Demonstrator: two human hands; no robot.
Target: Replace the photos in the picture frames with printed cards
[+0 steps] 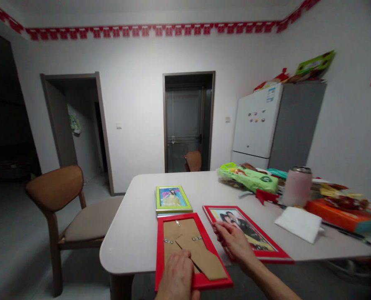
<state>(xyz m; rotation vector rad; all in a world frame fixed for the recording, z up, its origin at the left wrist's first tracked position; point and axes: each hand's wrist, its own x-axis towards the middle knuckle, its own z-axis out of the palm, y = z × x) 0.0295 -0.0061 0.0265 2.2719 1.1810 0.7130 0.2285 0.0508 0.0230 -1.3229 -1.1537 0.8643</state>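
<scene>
L hand (177, 273) is gripping the face-down red frame (191, 250), brown backing w/ stand showing; R hand (233, 241) fingers (219, 228) are lying flat on the photo frame (250, 235); L fingers are hidden.

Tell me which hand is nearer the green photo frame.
Right. The right hand rests on the face-up red frame, just right of the green photo frame; the left hand sits farther toward the table's near edge.

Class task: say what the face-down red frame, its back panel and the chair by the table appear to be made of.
Face-down red frame: probably plastic or painted wood, with smooth, even red borders. Its back panel: matte brown fibreboard or card, with small metal clips and a fold-out stand. Chair: wood, warm brown with a soft sheen; its seat looks padded in beige fabric.
</scene>
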